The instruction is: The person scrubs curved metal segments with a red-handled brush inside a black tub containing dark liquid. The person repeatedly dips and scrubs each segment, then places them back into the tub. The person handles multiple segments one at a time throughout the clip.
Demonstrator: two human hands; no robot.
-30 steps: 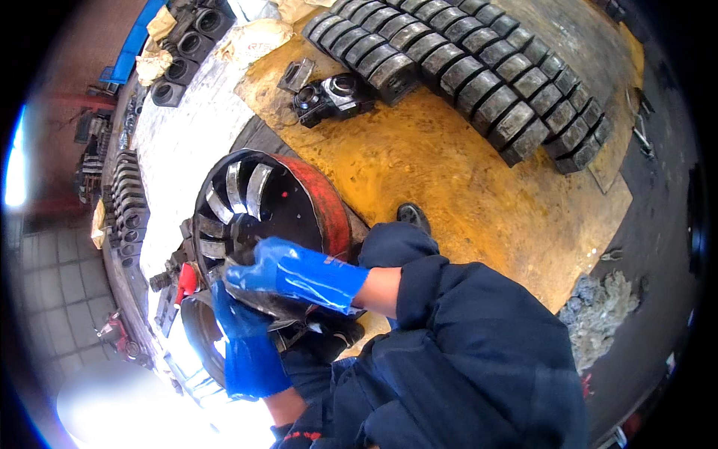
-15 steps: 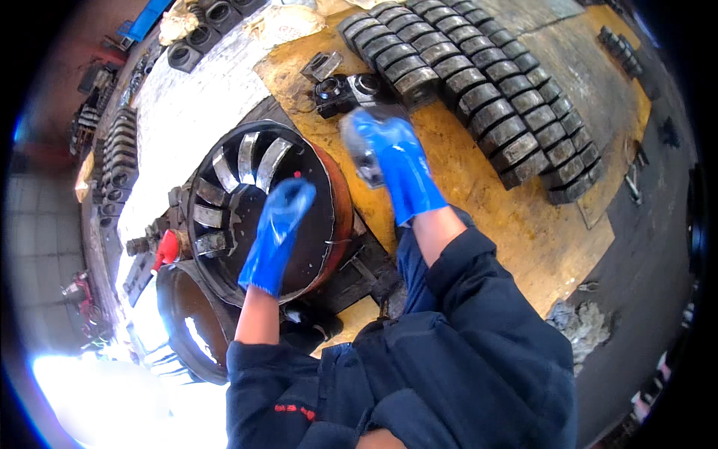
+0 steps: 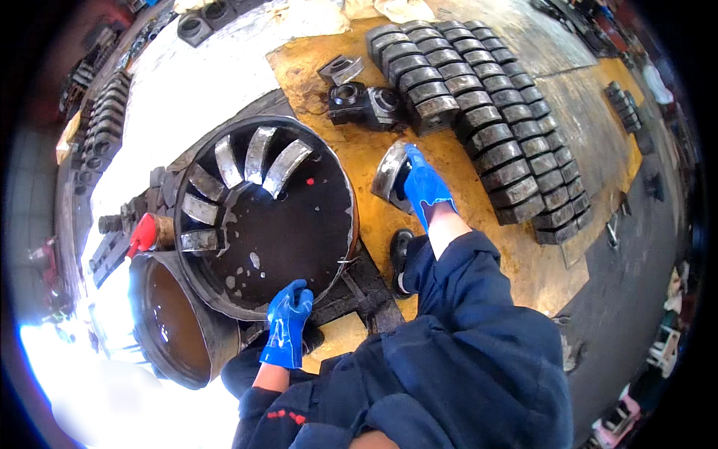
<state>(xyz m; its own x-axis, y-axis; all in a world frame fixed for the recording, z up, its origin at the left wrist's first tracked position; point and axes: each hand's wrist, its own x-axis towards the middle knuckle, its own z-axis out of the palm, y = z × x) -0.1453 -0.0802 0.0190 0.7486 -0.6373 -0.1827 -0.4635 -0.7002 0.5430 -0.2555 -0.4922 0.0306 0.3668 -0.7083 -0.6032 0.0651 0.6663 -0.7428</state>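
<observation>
My right hand (image 3: 428, 187), in a blue glove, grips a metal block (image 3: 389, 172) with a bright curved face, over the yellowish sheet right of a round drum (image 3: 351, 224). The far side of that block is partly hidden by the glove. My left hand (image 3: 287, 320), also gloved in blue, is at the drum's near rim with its fingers loosely bent and nothing visible in them. Whether it touches the rim I cannot tell. Inside the drum, several curved metal blocks (image 3: 256, 156) fan out along the far and left wall, above dark liquid with pale flecks.
Rows of dark metal blocks (image 3: 479, 112) stand on the yellowish sheet (image 3: 523, 277) at the right. Several loose blocks (image 3: 359, 105) sit beyond my right hand. A second drum (image 3: 217, 329) with brown liquid and a red-tipped object (image 3: 142, 234) are at the left.
My left hand has drawn back from over the drum to its near rim. My right hand, still gripping the block, has moved nearer and to the right. The view has shifted somewhat.
</observation>
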